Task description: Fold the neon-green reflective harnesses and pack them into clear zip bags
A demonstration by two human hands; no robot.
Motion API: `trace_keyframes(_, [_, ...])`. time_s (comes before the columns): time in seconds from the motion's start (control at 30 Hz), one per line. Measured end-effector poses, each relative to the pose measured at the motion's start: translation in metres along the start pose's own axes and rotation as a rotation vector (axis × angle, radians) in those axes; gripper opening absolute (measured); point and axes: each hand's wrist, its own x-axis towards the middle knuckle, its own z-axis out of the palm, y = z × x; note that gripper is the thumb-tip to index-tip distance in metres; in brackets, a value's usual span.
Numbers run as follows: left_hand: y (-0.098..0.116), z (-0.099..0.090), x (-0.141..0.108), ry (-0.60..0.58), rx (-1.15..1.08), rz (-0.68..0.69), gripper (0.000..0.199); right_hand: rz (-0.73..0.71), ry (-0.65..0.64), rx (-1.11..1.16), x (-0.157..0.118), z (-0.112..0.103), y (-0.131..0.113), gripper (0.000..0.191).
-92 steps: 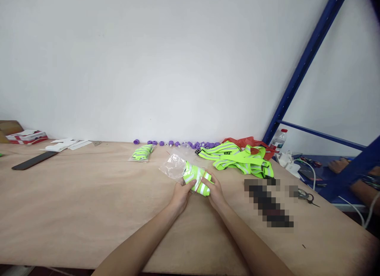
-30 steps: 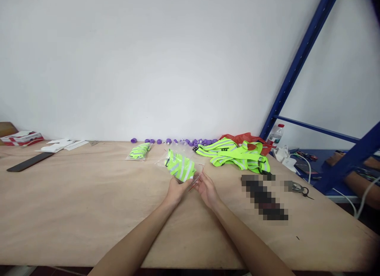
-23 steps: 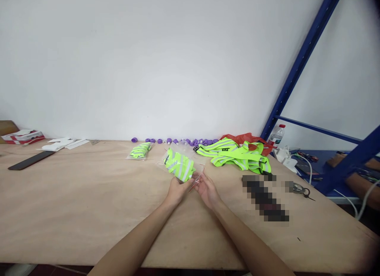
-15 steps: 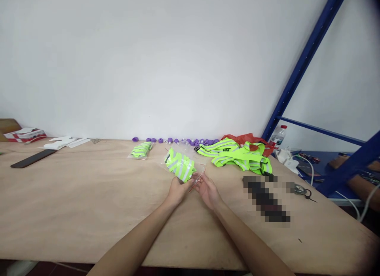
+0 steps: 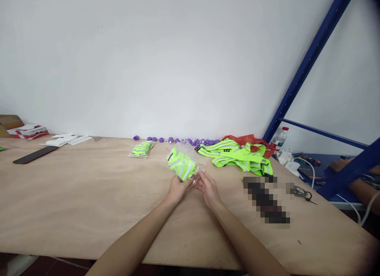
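A clear plastic bag with a folded neon-green and silver reflective strap [image 5: 181, 164] inside is held above the table. My left hand [image 5: 177, 189] grips its lower edge, thumb on top. My right hand [image 5: 209, 189] pinches the bag's open-looking end, which has a red line along it. A second bagged green strap [image 5: 142, 148] lies on the table to the left. Loose green reflective straps [image 5: 237, 155] are heaped to the right, with black buckles among them.
Small purple rolls [image 5: 208, 142] line the wall. Behind the straps are a red cloth [image 5: 249, 140] and a bottle [image 5: 279, 138]. A black strip [image 5: 35, 155] and white papers [image 5: 63, 140] lie left. A blue frame [image 5: 308, 66] and another person's arm [image 5: 363, 191] are at right.
My right fingers have closed more on the end of the bag. The bag has shifted slightly to the right, and the camera view has moved a little.
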Motion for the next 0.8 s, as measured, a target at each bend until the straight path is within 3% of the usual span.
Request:
trace_keyframes(0.17, [0.004, 0.000, -0.003, -0.016, 0.017, -0.017, 0.049, -0.036, 0.113, -0.163, 0.002, -0.004, -0.001, 0.055])
trace_keyframes(0.3, [0.003, -0.006, 0.001, 0.073, -0.012, -0.022, 0.053, -0.129, 0.175, -0.261, 0.006, -0.012, -0.005, 0.058])
trace_keyframes(0.5, [0.006, -0.014, 0.008, 0.102, -0.068, -0.063, 0.056, -0.322, 0.167, -0.445, 0.019, -0.029, -0.006, 0.036])
trace_keyframes(0.6, [0.015, -0.016, 0.005, -0.008, -0.117, -0.152, 0.051, -0.459, 0.065, -0.704, 0.020, -0.034, -0.005, 0.042])
trace_keyframes(0.7, [0.026, -0.023, 0.002, -0.246, -0.188, -0.405, 0.041, -0.669, -0.077, -0.941, 0.017, -0.036, -0.010, 0.059])
trace_keyframes(0.8, [0.032, -0.034, 0.003, -0.359, -0.202, -0.570, 0.032, -0.886, -0.191, -1.095, 0.013, -0.033, -0.021, 0.055])
